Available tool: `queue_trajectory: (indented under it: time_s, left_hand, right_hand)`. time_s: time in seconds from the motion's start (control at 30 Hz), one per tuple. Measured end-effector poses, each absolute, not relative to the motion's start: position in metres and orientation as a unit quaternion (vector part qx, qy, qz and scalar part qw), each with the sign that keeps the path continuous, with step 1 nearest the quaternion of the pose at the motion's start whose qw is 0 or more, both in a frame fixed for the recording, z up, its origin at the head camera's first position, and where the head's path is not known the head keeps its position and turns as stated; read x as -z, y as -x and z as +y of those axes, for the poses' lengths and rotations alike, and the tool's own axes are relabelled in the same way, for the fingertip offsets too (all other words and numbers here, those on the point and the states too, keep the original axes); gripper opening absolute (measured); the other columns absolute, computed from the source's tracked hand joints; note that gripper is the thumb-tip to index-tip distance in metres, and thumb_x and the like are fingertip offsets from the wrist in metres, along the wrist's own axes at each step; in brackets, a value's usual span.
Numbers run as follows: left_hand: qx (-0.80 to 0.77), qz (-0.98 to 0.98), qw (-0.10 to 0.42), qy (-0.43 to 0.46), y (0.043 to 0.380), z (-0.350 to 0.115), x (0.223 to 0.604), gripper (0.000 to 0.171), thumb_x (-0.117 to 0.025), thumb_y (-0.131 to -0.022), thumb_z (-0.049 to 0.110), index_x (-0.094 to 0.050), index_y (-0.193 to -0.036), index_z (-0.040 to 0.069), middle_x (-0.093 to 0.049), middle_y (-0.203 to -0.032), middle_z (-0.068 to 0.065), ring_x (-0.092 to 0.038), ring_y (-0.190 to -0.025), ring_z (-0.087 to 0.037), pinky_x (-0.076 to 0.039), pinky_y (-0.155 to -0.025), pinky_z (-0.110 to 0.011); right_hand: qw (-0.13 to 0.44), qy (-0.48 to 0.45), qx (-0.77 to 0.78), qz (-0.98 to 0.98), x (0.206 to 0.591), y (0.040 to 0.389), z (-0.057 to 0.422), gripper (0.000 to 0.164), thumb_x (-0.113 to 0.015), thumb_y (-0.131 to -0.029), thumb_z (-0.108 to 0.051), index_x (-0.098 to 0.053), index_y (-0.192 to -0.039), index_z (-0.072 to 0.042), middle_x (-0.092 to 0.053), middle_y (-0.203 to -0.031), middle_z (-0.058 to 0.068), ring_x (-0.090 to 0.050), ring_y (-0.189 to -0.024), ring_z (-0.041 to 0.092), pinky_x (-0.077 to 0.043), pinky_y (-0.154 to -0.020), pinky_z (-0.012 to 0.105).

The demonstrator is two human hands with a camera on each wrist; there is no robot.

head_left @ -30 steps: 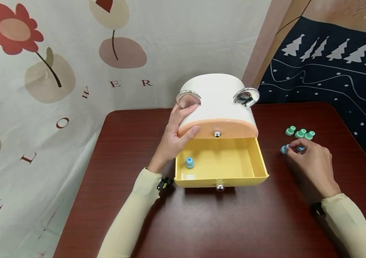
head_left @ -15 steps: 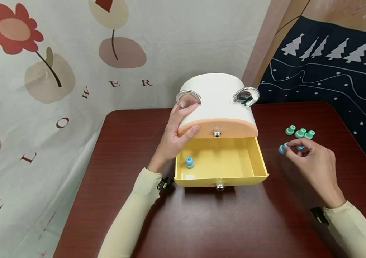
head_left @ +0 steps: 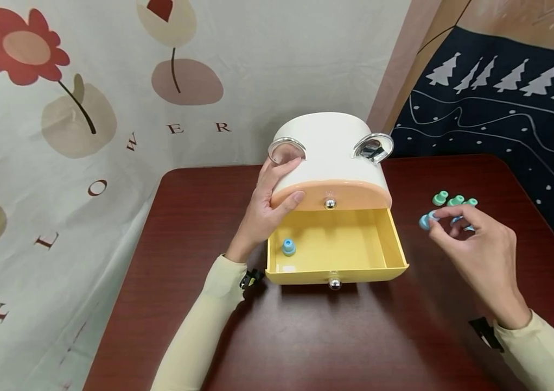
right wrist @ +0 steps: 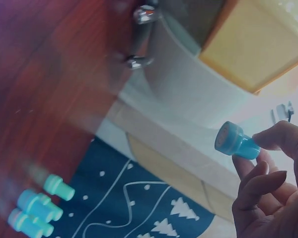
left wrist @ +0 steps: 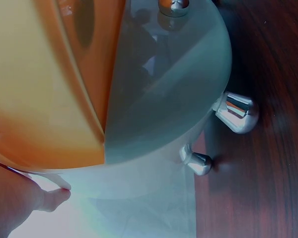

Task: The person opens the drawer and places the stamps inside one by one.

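A small blue toy stamp (head_left: 425, 221) is pinched between the thumb and index finger of my right hand (head_left: 484, 252), raised off the table. In the right wrist view this blue stamp (right wrist: 233, 140) shows its round face, pointing away from the palm. My left hand (head_left: 267, 201) grips the left side of a white drawer cabinet (head_left: 330, 141), thumb on the orange upper drawer front and fingers beside a silver ear. The yellow lower drawer (head_left: 345, 239) is pulled out. One blue stamp (head_left: 288, 247) stands in its left part.
Several green stamps (head_left: 440, 198) stand in a row at the right of the dark red table (head_left: 198, 217). Other blue stamps (head_left: 470, 227) lie behind my right fingers, partly hidden. Printed cloths (head_left: 257, 65) hang behind the table.
My right hand has lifted the blue stamp and drawn it slightly left, away from the other stamps. My left hand keeps its place on the cabinet.
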State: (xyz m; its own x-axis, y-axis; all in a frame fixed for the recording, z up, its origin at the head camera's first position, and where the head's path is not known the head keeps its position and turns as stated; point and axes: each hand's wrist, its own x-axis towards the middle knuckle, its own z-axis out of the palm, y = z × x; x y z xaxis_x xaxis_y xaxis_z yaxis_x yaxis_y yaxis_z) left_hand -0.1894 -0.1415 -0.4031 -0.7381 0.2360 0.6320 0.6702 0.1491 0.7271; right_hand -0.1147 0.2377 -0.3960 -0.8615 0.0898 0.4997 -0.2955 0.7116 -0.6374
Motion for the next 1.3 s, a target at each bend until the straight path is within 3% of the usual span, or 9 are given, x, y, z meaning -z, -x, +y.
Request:
queue_trajectory:
  time_s: [0.2, 0.33, 0.47, 0.6, 0.7, 0.9, 1.07, 1.3]
  left_hand:
    - [0.578, -0.731, 0.186, 0.310, 0.172, -0.137, 0.378, 0.055, -0.072, -0.095, -0.005, -0.057, -0.147, -0.009, -0.056, -0.149, -0.028, -0.035, -0.146, -0.040, -0.031, -0.118, -0.050]
    - [0.579, -0.733, 0.185, 0.306, 0.168, -0.136, 0.373, 0.054, -0.072, -0.095, -0.004, -0.057, -0.146, -0.009, -0.058, -0.147, -0.028, -0.034, -0.148, -0.039, -0.029, -0.120, -0.049]
    - [0.582, -0.733, 0.181, 0.302, 0.169, -0.136, 0.375, 0.054, -0.072, -0.095, -0.004, -0.057, -0.147, -0.008, -0.059, -0.148, -0.027, -0.032, -0.150, -0.035, -0.027, -0.122, -0.049]
    - [0.571, -0.740, 0.189, 0.303, 0.184, -0.139, 0.396, 0.056, -0.074, -0.104, 0.027, -0.059, -0.151, 0.002, -0.060, -0.153, -0.013, -0.029, -0.155, -0.029, -0.024, -0.125, -0.049]
    - [0.563, -0.742, 0.199, 0.306, 0.194, -0.143, 0.412, 0.060, -0.073, -0.104, 0.038, -0.059, -0.154, 0.009, -0.060, -0.154, -0.005, -0.026, -0.158, -0.027, -0.021, -0.126, -0.049]
    - [0.572, -0.733, 0.202, 0.306, 0.189, -0.141, 0.406, 0.060, -0.075, -0.093, -0.001, -0.058, -0.151, -0.001, -0.059, -0.152, -0.019, -0.026, -0.158, -0.034, -0.017, -0.128, -0.051]
    - [0.582, -0.733, 0.187, 0.298, 0.174, -0.138, 0.383, 0.055, -0.073, -0.094, -0.005, -0.057, -0.147, -0.007, -0.058, -0.149, -0.026, -0.026, -0.157, -0.036, -0.019, -0.127, -0.051]
    - [0.581, -0.734, 0.185, 0.299, 0.167, -0.137, 0.373, 0.054, -0.072, -0.094, -0.007, -0.057, -0.146, -0.008, -0.059, -0.148, -0.027, -0.030, -0.153, -0.036, -0.023, -0.125, -0.050]
  right_hand:
    - [0.266, -0.091, -0.416, -0.865, 0.376, 0.107, 0.214, 0.018, -0.088, -0.085, 0.002, -0.082, -0.099, -0.006, -0.062, -0.071, 0.001, -0.052, -0.067, 0.000, -0.041, -0.063, 0.009]
    - [0.269, -0.135, -0.429, -0.852, 0.367, 0.103, 0.200, 0.020, -0.086, -0.084, 0.009, -0.080, -0.100, -0.001, -0.063, -0.072, 0.003, -0.050, -0.066, 0.001, -0.041, -0.061, 0.011]
    - [0.258, -0.164, -0.424, -0.853, 0.371, 0.107, 0.196, 0.024, -0.088, -0.082, 0.008, -0.081, -0.102, -0.004, -0.067, -0.076, 0.000, -0.052, -0.065, 0.001, -0.042, -0.060, 0.012]
    - [0.240, -0.190, -0.420, -0.854, 0.378, 0.111, 0.191, 0.029, -0.090, -0.081, 0.006, -0.082, -0.104, -0.010, -0.071, -0.080, -0.005, -0.055, -0.066, 0.002, -0.044, -0.060, 0.013]
    - [0.232, -0.209, -0.419, -0.853, 0.377, 0.111, 0.183, 0.031, -0.090, -0.080, 0.007, -0.082, -0.103, -0.012, -0.069, -0.080, -0.008, -0.055, -0.064, 0.002, -0.045, -0.060, 0.013]
    - [0.188, -0.253, -0.402, -0.859, 0.373, 0.114, 0.166, 0.031, -0.091, -0.082, 0.004, -0.080, -0.099, -0.019, -0.067, -0.082, -0.014, -0.055, -0.062, 0.003, -0.044, -0.057, 0.015]
    - [0.130, -0.287, -0.385, -0.868, 0.372, 0.118, 0.150, 0.026, -0.089, -0.087, 0.000, -0.079, -0.099, -0.021, -0.069, -0.085, -0.018, -0.060, -0.068, 0.004, -0.049, -0.059, 0.017]
    - [0.091, -0.305, -0.362, -0.876, 0.371, 0.123, 0.132, 0.022, -0.088, -0.088, -0.004, -0.079, -0.095, -0.022, -0.070, -0.084, -0.019, -0.063, -0.072, 0.002, -0.052, -0.061, 0.026]
